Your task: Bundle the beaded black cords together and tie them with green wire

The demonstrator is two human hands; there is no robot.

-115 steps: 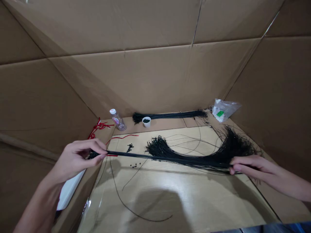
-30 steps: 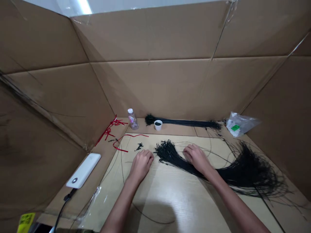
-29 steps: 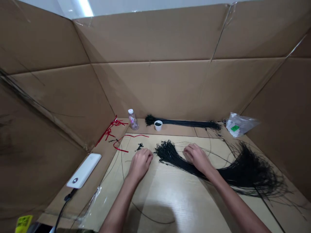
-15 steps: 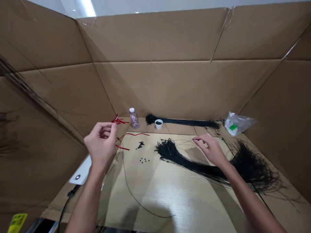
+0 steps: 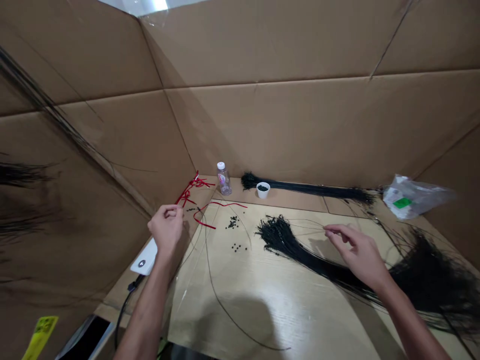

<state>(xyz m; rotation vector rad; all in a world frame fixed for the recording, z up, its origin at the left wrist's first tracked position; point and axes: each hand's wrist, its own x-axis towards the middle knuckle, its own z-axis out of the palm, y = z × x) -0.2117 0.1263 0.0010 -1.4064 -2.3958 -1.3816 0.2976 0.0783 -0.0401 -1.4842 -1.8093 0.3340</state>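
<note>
Nearest, on the light wood-grain board, a long loose black strand curves across the surface, well short of the front edge. The left hand hangs above the board's left edge, its fingers curled and pressed together against the thumb; whether they pinch a fine strand cannot be told. The right hand sits above the board's right half, fingers loosely apart, its forefinger reaching toward the fine wires that fan from the black wire bundle. That bundle runs beneath the hand and wrist, its bristly tip lying just ahead of the fingers and its frayed mass spreading off past the right edge. Whether the fingers grip any wire cannot be told. Toward the far edge, between the hands, lie small black beads and a red cord. Past the far edge stand a plastic bottle and a white cup of black beads, with a second, tidier wire bundle behind the cup and a clear plastic bag in the far right corner, all before cardboard walls
</note>
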